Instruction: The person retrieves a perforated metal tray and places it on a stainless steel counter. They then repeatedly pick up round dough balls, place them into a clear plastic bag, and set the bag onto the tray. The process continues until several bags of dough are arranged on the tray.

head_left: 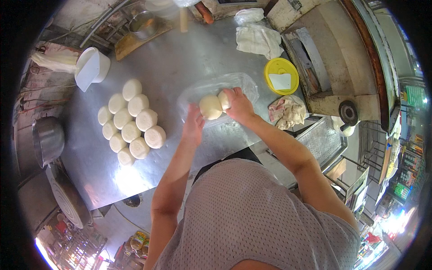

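Note:
Two smooth pale lumps of dough are pressed against each other on a crumpled sheet of clear plastic (246, 84) at the table's near edge. My right hand (240, 106) curls its fingers over the right dough lump (223, 101), partly covering it. Left of that sits the larger dough ball (210, 107). Beside its left side is my left hand (193, 122), fingers stretched forward over the plastic's edge and nearly touching the ball. To the left, several thick round dough discs (131, 132) lie in close, slanting rows on the metal table (180, 56).
A white tub (101, 65) with a white scraper (88, 73) stands far left, above a metal pot (48, 140). At right are a yellow lid (291, 72) bearing a white scraper, a crumpled cloth (288, 111) and white cloths (257, 40). A wooden board (135, 45) lies at the back.

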### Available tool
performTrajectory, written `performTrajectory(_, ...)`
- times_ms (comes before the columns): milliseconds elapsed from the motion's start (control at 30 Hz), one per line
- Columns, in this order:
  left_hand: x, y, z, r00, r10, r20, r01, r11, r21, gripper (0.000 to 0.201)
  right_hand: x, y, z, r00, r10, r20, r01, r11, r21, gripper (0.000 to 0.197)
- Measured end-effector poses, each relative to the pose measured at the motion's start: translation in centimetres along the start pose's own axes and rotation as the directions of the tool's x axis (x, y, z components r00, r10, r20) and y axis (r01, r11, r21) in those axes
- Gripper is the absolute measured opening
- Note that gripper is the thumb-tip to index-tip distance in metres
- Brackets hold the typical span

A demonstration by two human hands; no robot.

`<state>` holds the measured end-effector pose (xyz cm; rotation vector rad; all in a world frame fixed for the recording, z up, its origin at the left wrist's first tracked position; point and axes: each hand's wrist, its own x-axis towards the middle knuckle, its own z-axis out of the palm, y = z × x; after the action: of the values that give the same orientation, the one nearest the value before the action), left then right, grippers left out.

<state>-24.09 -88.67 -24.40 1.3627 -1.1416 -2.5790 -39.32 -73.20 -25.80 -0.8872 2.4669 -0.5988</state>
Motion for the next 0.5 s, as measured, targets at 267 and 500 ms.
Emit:
performTrajectory(267, 0.0, -0.7, -1.0, 0.99, 0.038, -0.136, -0.04, 0.999, -0.013, 0.083, -0.4, -0.8, -2.5, 0.998, -0.006, 0.064, 0.001, 0.997, 0.075, 0.077)
performTrajectory(500, -5.3, 2.8, -7.2, 0.925, 0.376, 0.053, -0.376, 0.927, -0.008, 0.074, -2.0, 3.1, -12.9, 0.948, 0.225, -0.224, 0.01, 0.683, 0.73, 0.033)
